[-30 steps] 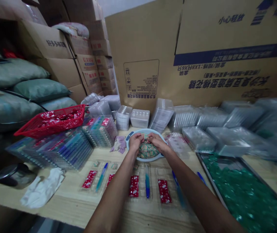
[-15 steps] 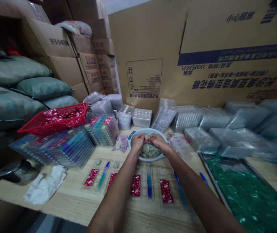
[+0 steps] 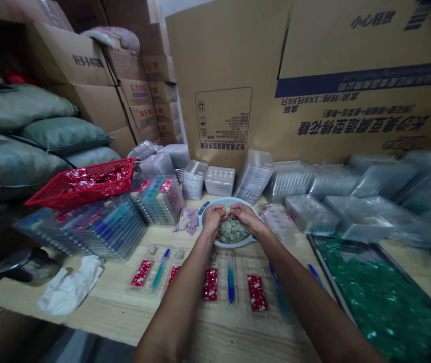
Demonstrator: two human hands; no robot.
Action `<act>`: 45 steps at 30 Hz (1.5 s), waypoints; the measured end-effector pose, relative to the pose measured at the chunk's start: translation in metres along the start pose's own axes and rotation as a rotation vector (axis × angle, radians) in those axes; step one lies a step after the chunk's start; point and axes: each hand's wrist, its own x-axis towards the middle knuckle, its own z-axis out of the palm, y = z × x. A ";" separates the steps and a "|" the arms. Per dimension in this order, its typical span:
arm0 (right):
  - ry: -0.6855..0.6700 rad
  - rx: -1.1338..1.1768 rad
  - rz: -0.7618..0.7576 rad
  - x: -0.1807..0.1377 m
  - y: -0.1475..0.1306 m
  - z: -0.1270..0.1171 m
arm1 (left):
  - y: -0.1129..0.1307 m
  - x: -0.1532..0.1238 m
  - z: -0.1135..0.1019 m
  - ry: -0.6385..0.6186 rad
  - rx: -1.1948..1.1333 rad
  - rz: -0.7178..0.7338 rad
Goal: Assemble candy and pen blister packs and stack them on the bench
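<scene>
A light blue basin (image 3: 235, 245) stands mid-table, filled with small green-and-beige wrapped pieces (image 3: 233, 231). Over its far part are my left hand (image 3: 214, 218) and my right hand (image 3: 248, 218), fingertips pinched and close together. Whatever lies between the fingertips is too small to make out. On the near side of the basin, clear plastic trays lie in a row, partly hidden by my forearms. They hold red patterned packets (image 3: 210, 284) and blue pens (image 3: 231, 282); small pieces also sit in the leftmost trays.
Left of the basin are a purple cloth (image 3: 187, 221), stacked filled trays (image 3: 102, 227) and a red basket (image 3: 82, 186) of red packets. A white cloth (image 3: 72, 285) lies near a dark cup (image 3: 26, 266). On the right, a metal tray (image 3: 336, 287) holds green packets. Clear trays (image 3: 220, 181) line the back.
Both hands stay over the basin with fingertips together, shifting only slightly. The whole view has moved up a little.
</scene>
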 end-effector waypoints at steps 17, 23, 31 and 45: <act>0.081 -0.113 0.020 0.005 0.004 0.000 | 0.003 -0.006 0.005 -0.080 0.023 -0.077; 0.121 -0.171 -0.033 0.003 0.002 -0.001 | 0.003 -0.006 0.004 -0.082 0.019 -0.098; 0.154 -0.416 -0.112 0.000 -0.006 -0.004 | -0.001 -0.006 0.005 -0.128 0.018 -0.128; 0.014 -0.798 -0.018 -0.004 0.000 0.009 | 0.010 -0.001 -0.008 0.003 -0.267 -0.125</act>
